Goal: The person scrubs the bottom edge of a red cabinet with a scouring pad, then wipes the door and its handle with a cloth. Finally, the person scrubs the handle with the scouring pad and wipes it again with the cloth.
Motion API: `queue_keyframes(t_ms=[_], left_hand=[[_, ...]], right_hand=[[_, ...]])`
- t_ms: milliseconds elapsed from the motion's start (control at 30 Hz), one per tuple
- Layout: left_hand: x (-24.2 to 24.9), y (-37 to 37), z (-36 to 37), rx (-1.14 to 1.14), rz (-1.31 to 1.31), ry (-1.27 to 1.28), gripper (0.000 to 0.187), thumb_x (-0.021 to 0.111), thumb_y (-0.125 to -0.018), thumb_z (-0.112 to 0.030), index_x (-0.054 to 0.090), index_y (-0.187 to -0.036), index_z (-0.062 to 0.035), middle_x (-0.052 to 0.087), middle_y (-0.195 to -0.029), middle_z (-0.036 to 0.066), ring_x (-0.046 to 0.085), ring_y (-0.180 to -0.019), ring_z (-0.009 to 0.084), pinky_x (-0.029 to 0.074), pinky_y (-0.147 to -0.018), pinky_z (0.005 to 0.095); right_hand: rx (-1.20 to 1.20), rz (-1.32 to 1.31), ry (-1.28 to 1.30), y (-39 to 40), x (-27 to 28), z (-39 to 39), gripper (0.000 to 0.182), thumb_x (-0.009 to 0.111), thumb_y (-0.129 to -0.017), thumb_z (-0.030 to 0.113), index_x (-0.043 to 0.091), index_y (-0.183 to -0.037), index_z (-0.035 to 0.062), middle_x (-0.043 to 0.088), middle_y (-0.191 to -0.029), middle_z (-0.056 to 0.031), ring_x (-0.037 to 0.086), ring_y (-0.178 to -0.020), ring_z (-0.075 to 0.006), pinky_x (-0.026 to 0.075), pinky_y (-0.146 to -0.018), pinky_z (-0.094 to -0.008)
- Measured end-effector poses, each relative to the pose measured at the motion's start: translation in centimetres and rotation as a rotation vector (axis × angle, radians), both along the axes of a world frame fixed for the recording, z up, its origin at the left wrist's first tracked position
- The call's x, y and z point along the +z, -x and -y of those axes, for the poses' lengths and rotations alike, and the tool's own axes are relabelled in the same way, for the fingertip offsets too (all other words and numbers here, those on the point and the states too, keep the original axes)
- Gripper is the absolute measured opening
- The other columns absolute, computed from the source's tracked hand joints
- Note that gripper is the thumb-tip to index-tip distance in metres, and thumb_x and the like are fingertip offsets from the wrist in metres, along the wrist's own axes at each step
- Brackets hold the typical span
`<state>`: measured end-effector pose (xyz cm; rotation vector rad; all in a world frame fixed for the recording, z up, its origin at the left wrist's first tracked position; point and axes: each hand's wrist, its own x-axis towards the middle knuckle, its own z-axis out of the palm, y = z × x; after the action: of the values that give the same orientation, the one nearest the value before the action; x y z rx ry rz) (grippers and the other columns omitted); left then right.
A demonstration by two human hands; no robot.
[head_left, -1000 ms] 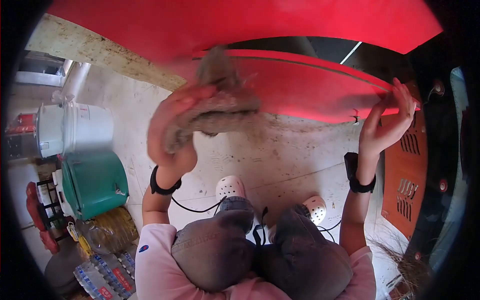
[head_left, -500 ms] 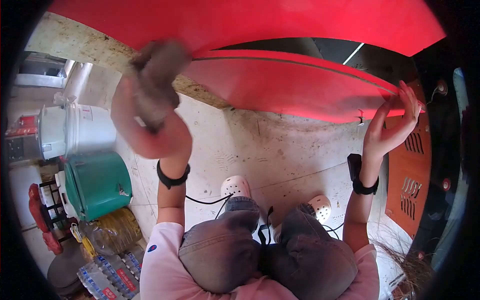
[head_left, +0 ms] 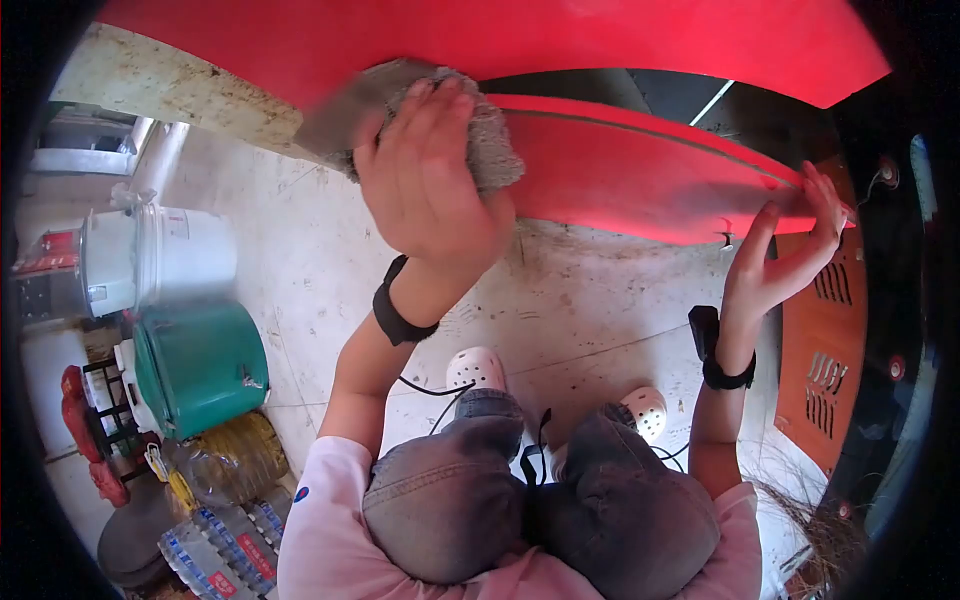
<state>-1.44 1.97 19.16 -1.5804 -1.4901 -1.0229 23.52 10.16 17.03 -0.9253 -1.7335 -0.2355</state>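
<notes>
A grey, fuzzy cleaning rag point(head_left: 490, 150) lies under the fingers of my left hand point(head_left: 425, 185), which presses it against the left part of a red door-like panel point(head_left: 600, 175). The rag's left end is blurred. At the panel's far right end, my right hand point(head_left: 785, 255) has its fingers stretched out and rests against the edge, holding nothing. A small metal catch point(head_left: 727, 240) sticks out from the panel's lower edge. Above it curves a larger red surface point(head_left: 600, 40), with a dark gap between the two.
A green drum point(head_left: 200, 370), white buckets point(head_left: 185, 255) and packs of bottles point(head_left: 225, 550) stand along the left. On the right is an orange vented panel point(head_left: 825, 350), with broom-like bristles point(head_left: 825, 530) below. A black cable point(head_left: 435, 390) runs near my shoes.
My left hand has moved right with the rag, from the panel's left end further onto its red face. My right hand stays at the right edge.
</notes>
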Motion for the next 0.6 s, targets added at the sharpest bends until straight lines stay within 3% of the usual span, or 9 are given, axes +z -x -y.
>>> queue_keyframes(t_ms=[167, 333, 433, 600], left_hand=[[-0.3, -2.0, -1.5, -0.106, -0.053, -0.045, 0.039, 0.054, -0.063, -0.003, 0.054, -0.102, 0.0008, 0.06, -0.101, 0.012, 0.056, -0.099, 0.0294, 0.036, -0.089, 0.0453], [0.1, -5.7, -2.8, -0.242, -0.025, -0.091, 0.017, 0.05, -0.075, -0.004, 0.059, -0.089, -0.0008, 0.062, -0.095, 0.013, 0.059, -0.091, 0.0262, 0.041, -0.084, 0.0425], [-0.2, -7.3, -3.6, -0.363, -0.016, -0.13, 0.015, 0.053, -0.076, -0.007, 0.059, -0.088, -0.0009, 0.063, -0.093, 0.012, 0.06, -0.089, 0.0249, 0.043, -0.083, 0.0408], [-0.5, -8.6, -2.7, -0.742, 0.022, -0.001, 0.019, 0.057, -0.072, -0.011, 0.059, -0.089, -0.0016, 0.063, -0.093, 0.011, 0.06, -0.088, 0.0234, 0.045, -0.083, 0.0401]], right_hand=[[-0.014, -0.029, -0.016, 0.5, -0.1, -0.1, 0.035, 0.055, -0.071, 0.0, 0.047, -0.105, -0.001, 0.056, -0.109, -0.0136, 0.047, -0.108, -0.0313, 0.028, -0.096, -0.0423], [0.012, -0.045, -0.028, 0.4, -0.3, -0.3, 0.036, 0.054, -0.069, -0.002, 0.047, -0.105, -0.0005, 0.057, -0.109, -0.0134, 0.047, -0.108, -0.0314, 0.029, -0.097, -0.0425], [0.008, -0.058, -0.025, 0.4, -0.4, -0.4, 0.037, 0.054, -0.068, -0.002, 0.048, -0.105, -0.0003, 0.057, -0.109, -0.0135, 0.047, -0.109, -0.0315, 0.029, -0.097, -0.0426], [0.01, -0.036, -0.037, 0.1, -0.5, -0.6, 0.039, 0.053, -0.066, -0.004, 0.048, -0.104, 0.0001, 0.057, -0.109, -0.0135, 0.047, -0.108, -0.0317, 0.029, -0.097, -0.0425]])
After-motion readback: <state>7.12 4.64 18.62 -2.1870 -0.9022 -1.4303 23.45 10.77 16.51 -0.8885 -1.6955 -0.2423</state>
